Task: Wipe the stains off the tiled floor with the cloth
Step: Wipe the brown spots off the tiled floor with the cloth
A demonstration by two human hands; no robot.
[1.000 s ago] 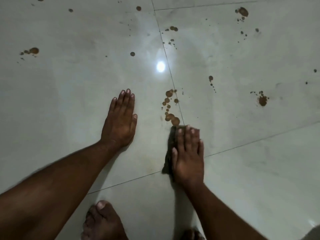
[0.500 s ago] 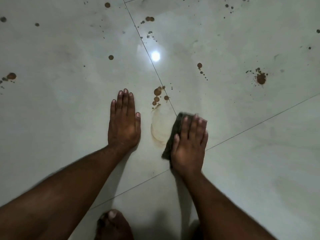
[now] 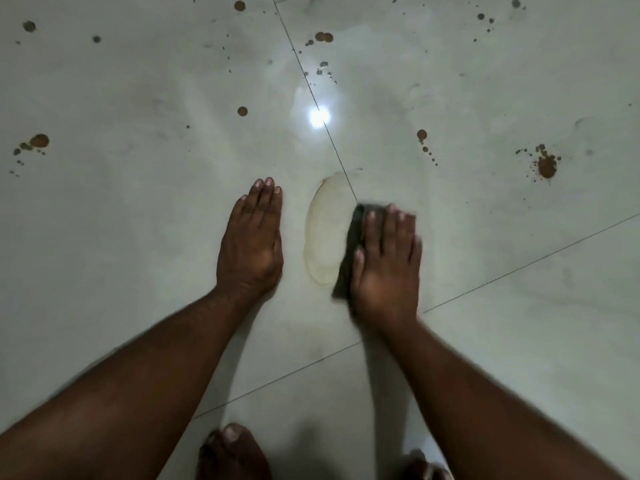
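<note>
Pressing dark crumpled cloth (image 3: 351, 251), glossy tiles (image 3: 138, 220)

Glossy pale tiled floor (image 3: 138, 237) crossed by thin dark grout lines (image 3: 519, 261), mirroring one bright lamp glare (image 3: 319, 116).

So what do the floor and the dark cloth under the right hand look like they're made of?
The pale grey tiled floor looks like glazed or polished ceramic or stone: it mirrors a lamp as a bright spot, with thin grout lines. The dark folded cloth under the right hand looks like soft matte fabric; its weave is too blurred to tell.
</note>
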